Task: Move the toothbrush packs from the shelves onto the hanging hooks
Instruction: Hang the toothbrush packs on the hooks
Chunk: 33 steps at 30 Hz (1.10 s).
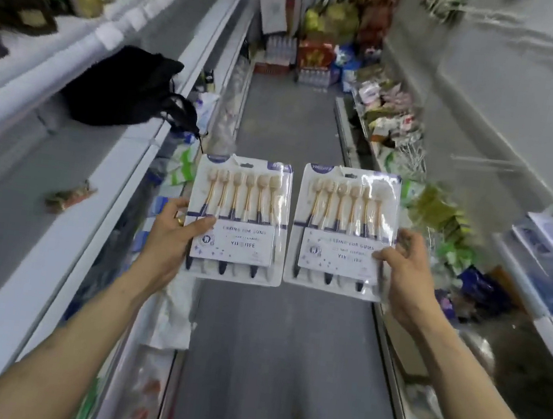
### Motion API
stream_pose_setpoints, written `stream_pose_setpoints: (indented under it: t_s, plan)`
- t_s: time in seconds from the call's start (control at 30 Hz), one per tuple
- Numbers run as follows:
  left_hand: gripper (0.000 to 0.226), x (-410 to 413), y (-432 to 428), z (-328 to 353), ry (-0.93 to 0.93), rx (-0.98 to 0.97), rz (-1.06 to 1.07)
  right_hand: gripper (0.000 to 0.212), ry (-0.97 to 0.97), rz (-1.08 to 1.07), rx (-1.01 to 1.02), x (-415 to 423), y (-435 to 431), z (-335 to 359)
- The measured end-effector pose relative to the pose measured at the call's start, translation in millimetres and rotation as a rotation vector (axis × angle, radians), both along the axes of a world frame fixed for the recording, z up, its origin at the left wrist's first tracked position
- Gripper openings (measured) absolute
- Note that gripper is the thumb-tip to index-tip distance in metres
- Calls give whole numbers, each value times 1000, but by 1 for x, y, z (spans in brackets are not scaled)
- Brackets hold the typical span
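Observation:
Two flat blister packs of toothbrushes, each with several gold-necked brushes and a white label card, are held side by side over the aisle floor. My left hand [171, 231] grips the left pack [239, 201] at its lower left edge, thumb across the label. My right hand [406, 269] pinches the right pack [345, 217] at its lower right edge. Both packs stand upright with their hang holes at the top. Bare metal hooks [412, 156] stick out from the right-hand rack.
White shelves run along both sides of a narrow grey aisle [288, 124]. A black bag [127, 89] lies on the left shelf, with a small wrapped item [70, 196] nearer me. Packaged goods hang on the right [392, 115]. Boxes and bottles [313, 55] block the aisle's far end.

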<state>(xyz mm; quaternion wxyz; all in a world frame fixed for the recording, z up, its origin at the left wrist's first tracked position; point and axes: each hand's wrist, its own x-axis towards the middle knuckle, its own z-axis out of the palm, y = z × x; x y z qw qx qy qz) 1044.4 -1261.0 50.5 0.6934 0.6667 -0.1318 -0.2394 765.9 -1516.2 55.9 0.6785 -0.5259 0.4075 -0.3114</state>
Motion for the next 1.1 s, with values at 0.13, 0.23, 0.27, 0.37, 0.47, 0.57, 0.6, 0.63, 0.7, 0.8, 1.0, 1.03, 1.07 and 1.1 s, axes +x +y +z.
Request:
stream_pose_setpoints:
  t_s: [0.13,0.23,0.27,0.37,0.47,0.57,0.6,0.63,0.7,0.8,1.0,1.03,1.07,1.1]
  plan:
    - [39,65,-74,18,-28,-37,4,48,-12,22,-58,65,-74,23]
    - [42,112,-125,28,-31,-53,21,50,3,19,-98,116,-118,35]
    - [45,131,-143,31,-30,-62,31,50,14,31,-118,134,-133,38]
    - [47,194,-190,33,-54,-75,5,50,24,24,-149,193,-175,44]
    - [54,270,-239,34,-77,-101,-36,50,34,-13,-191,252,-218,50]
    - [59,344,-293,52,-103,-160,-94,54,45,-98,-239,305,-252,67]
    - [57,367,-312,61,-110,-163,-118,55,31,-130,-224,322,-262,76]
    - [54,385,-329,69,-122,-169,-137,55,14,-156,-222,336,-274,82]
    - [52,422,-366,87,-155,-199,-157,56,16,-200,-261,364,-301,100]
    - [50,467,-421,109,-184,-200,-202,55,-10,-287,-293,404,-339,119]
    - [42,541,-534,122,-205,-210,-311,54,-22,-373,-339,476,-427,125]
    - [42,553,-554,122,-212,-207,-329,53,-26,-376,-349,487,-445,122]
    - [43,564,-572,122,-211,-201,-336,53,-25,-376,-359,498,-464,120]
    - [43,574,-591,123,-216,-195,-343,52,-29,-384,-364,508,-482,119]
